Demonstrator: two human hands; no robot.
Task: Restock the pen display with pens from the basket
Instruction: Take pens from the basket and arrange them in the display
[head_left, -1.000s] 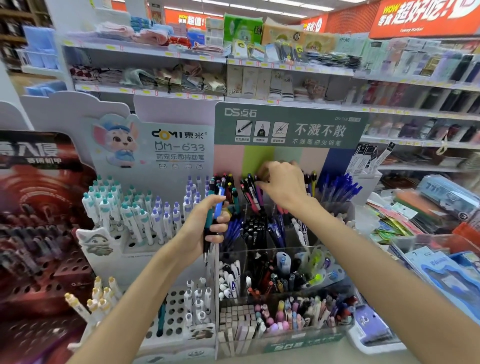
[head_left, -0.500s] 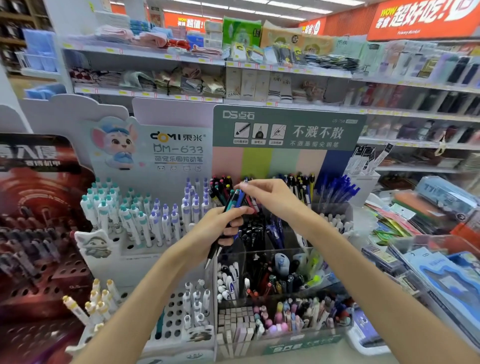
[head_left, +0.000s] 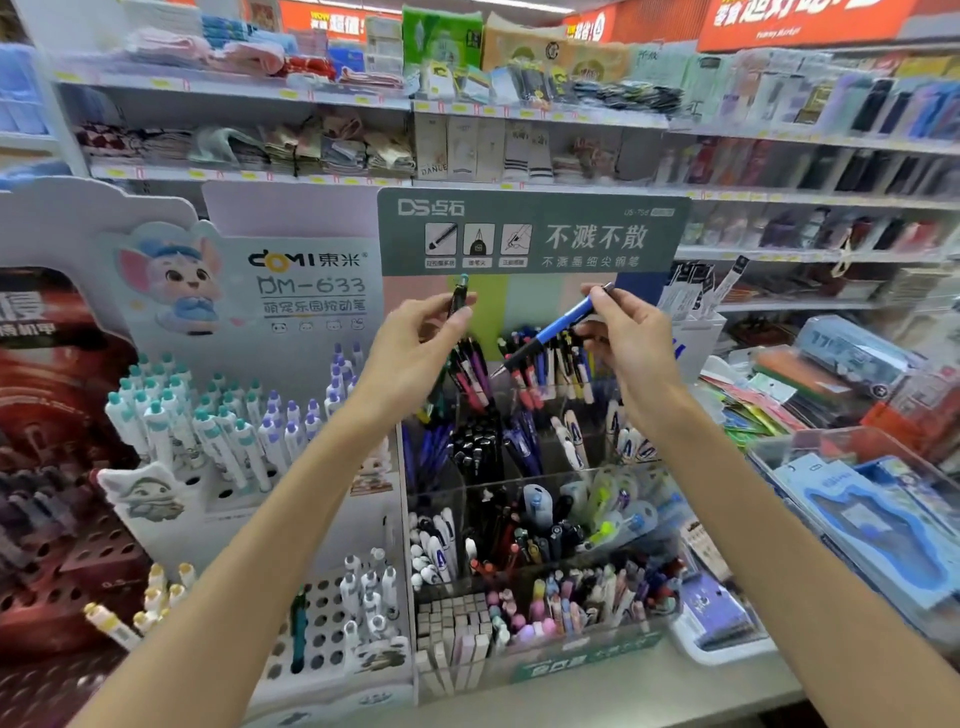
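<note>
The clear tiered pen display (head_left: 540, 483) stands in front of me under a grey-green header card, with several compartments of mixed pens. My left hand (head_left: 415, 348) is raised before the header and pinches a dark pen with a teal top (head_left: 458, 297), held upright. My right hand (head_left: 631, 343) pinches a blue pen (head_left: 553, 328) by its upper end; the pen slants down to the left with its tip over the top row of pens. No basket is in view.
A white DOMI stand (head_left: 218, 431) with teal and purple capped pens is at the left, beside a red display (head_left: 47, 467). Clear bins of packaged stationery (head_left: 872, 499) sit at the right. Store shelves (head_left: 467, 176) run behind. A grey counter edge (head_left: 649, 691) lies below.
My right hand has taken the blue pen out of my left hand's bundle and moved right and up with it. My left hand has risen, now holding a single dark pen.
</note>
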